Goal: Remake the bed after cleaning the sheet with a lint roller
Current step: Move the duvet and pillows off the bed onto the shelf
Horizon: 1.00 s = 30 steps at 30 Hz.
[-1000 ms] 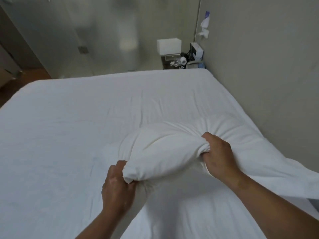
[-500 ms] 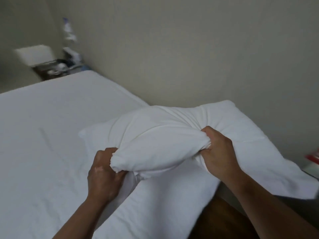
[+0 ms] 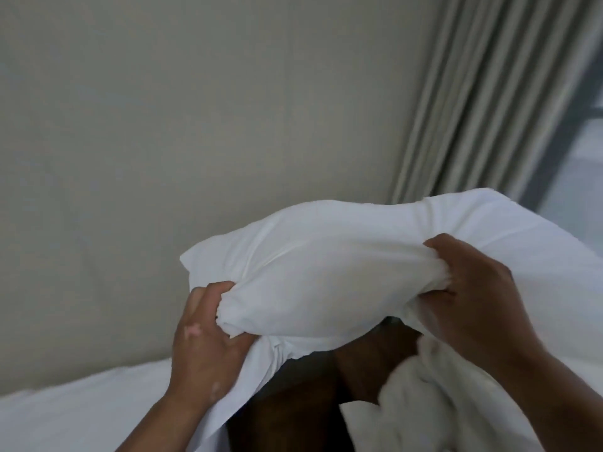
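A white pillow (image 3: 329, 269) hangs in the air in front of me, held up by both hands. My left hand (image 3: 205, 331) is clenched on its near left corner. My right hand (image 3: 470, 295) grips a bunched fold of the cover near its right end. A loose flap of the white case hangs down below the left hand. The bed with its white sheet (image 3: 81, 415) fills the lower left corner. No lint roller is in view.
A plain beige wall (image 3: 195, 125) stands behind the pillow. Grey pleated curtains (image 3: 489, 93) hang at the right beside a window. A crumpled white duvet (image 3: 424, 402) lies on the dark wood floor (image 3: 293, 402) at the bed's right.
I have lifted the pillow off the bed and swung it right and up, past the bed's edge. The view turned from the mattress toward the wall and curtains. Both hands kept their grip.
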{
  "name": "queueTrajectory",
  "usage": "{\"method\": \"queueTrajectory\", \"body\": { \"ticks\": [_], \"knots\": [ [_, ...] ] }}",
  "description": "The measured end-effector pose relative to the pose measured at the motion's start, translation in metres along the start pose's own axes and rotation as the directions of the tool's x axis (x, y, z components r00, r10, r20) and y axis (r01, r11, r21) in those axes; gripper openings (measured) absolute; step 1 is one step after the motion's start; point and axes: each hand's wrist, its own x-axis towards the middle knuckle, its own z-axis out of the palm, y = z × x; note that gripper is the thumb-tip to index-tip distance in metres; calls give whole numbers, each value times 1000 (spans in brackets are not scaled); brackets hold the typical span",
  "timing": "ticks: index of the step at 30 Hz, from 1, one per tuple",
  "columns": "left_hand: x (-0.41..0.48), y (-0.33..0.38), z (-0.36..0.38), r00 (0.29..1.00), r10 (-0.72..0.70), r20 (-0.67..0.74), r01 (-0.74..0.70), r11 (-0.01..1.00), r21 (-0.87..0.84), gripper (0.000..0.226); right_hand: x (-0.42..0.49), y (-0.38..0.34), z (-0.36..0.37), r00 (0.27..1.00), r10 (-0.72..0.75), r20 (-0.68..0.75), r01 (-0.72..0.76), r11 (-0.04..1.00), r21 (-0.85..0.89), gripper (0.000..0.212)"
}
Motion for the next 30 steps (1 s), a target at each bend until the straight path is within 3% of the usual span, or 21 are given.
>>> {"method": "queueTrajectory", "body": {
  "ticks": [4,8,10,13,17,21,23,25,27,28,30],
  "knots": [
    [32,79,98,971,212,112,-206,976,-68,56,-21,65,-91,982,98,-163,-121,984,-133,36],
    [48,158,188,882,449,140,-433,892,-132,51,-55,117,-166,950,135,-281,-213,940,-268,28],
    [52,198,226,845,513,153,-476,850,-225,53,-76,136,-198,932,159,-325,-260,918,-298,26],
    [61,257,271,836,522,170,-439,821,-364,50,-99,166,-231,908,183,-377,-319,884,-341,29],
    [88,296,331,768,557,316,-446,819,-361,59,-104,212,-229,889,293,-352,-405,862,-305,37],
    [121,279,385,653,506,564,-392,862,-320,82,-106,237,-217,884,435,-171,-467,835,-291,52],
    [134,266,406,578,493,650,-432,861,-269,95,-115,237,-237,876,448,-176,-482,816,-320,66],
    [142,260,415,501,490,714,-369,867,-336,107,-126,238,-268,859,472,-200,-500,683,-533,78],
    [148,262,419,423,511,748,-303,858,-415,119,-133,245,-294,756,632,-172,-550,469,-691,102],
    [152,264,421,389,533,751,-324,843,-430,125,-134,252,-300,688,712,-140,-571,412,-710,111],
    [162,267,427,341,565,752,-405,810,-425,134,-132,272,-299,618,782,-82,-614,414,-672,119]
  ]
}}
